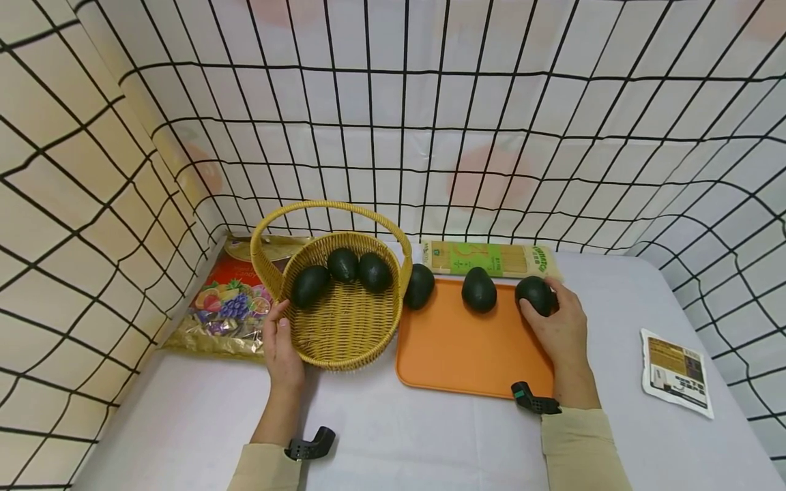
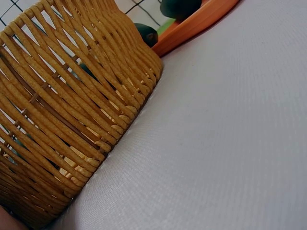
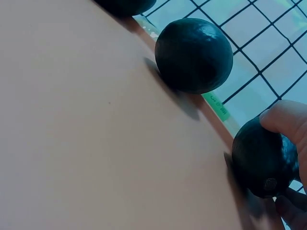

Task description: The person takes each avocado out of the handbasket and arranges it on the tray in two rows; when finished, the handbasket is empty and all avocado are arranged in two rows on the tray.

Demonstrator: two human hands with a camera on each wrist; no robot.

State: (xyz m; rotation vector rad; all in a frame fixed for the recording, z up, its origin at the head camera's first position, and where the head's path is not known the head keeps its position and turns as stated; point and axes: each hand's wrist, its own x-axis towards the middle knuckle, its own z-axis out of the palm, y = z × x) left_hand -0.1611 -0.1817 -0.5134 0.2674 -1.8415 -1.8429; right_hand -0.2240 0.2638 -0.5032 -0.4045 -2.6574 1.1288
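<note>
In the head view my right hand (image 1: 566, 327) grips a dark green avocado (image 1: 534, 294) at the right end of an orange tray (image 1: 473, 354). Thumb and fingers also wrap this avocado (image 3: 261, 158) in the right wrist view. A second avocado (image 1: 479, 290) lies on the tray's far part, and a third avocado (image 1: 420, 286) sits by its left corner, beside the basket. My left hand (image 1: 284, 351) rests against the left side of a yellow wicker basket (image 1: 344, 341) with a tall handle. Inside the basket lie three avocados (image 1: 342, 264), near its back and left.
Behind the tray lies a packet of noodles (image 1: 491, 259). A red and gold fruit-print bag (image 1: 227, 307) is left of the basket. A small white and brown packet (image 1: 677, 374) lies at the right. Black wire mesh (image 1: 402, 129) encloses the back and sides.
</note>
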